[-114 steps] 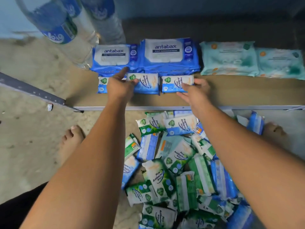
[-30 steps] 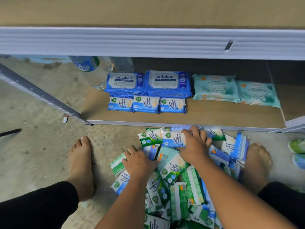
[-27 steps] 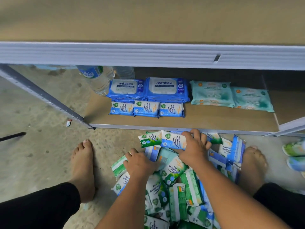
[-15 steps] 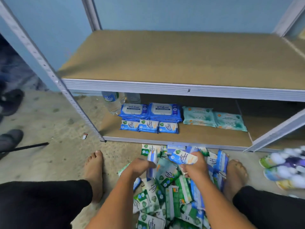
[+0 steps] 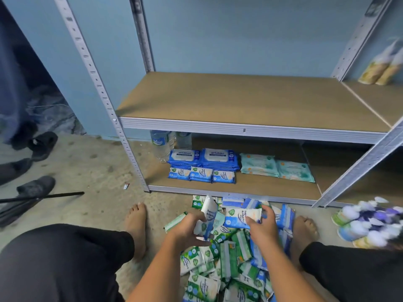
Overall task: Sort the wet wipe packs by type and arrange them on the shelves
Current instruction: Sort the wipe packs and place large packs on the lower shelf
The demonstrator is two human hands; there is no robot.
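A heap of small green and blue wipe packs (image 5: 231,260) lies on the floor between my bare feet. My left hand (image 5: 187,227) grips a small blue pack (image 5: 208,212) held upright above the heap. My right hand (image 5: 263,225) holds another small blue pack (image 5: 241,217) lying flat. On the bottom shelf (image 5: 261,188) three small blue packs (image 5: 201,174) sit in a row in front of two large blue Antabax packs (image 5: 204,156). Two teal packs (image 5: 277,167) lie to their right.
The middle shelf (image 5: 239,101) holds nothing in this bay; yellow packs (image 5: 379,71) stand on the neighbouring bay. Water bottles (image 5: 162,143) stand at the bottom shelf's back left. More packs (image 5: 366,223) lie on the floor at right. Dark shoes (image 5: 36,186) and a black rod (image 5: 41,197) lie left.
Both hands left the bottom shelf, dropped to the floor heap and each lifted a small blue pack. The view has risen, showing the middle shelf.
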